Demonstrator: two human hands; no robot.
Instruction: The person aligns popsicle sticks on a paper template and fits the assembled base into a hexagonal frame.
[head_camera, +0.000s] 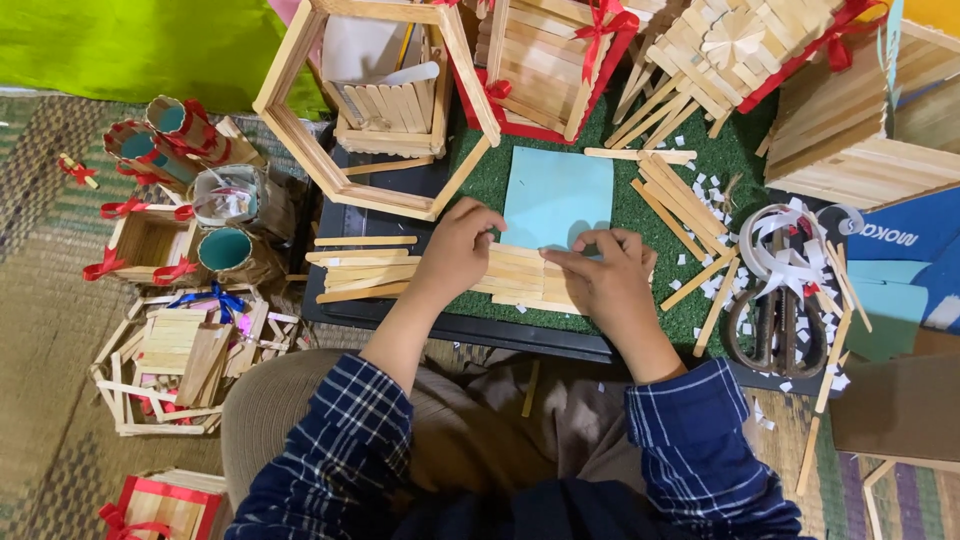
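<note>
Checked sleeves nearest; my left hand (455, 255) and right hand (600, 275) press fingertips down on the craft-stick panel (515, 275) lying on green turf (500, 175), its far edge overlapping the light-blue paper (558, 195); I judge I'm aligning them; next needs steady, even pressure.

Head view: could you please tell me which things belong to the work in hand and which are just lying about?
In use: left hand, right hand, stick panel, blue paper.

Lying about: scissors, hexagon frame, loose sticks, paper scraps.
</note>
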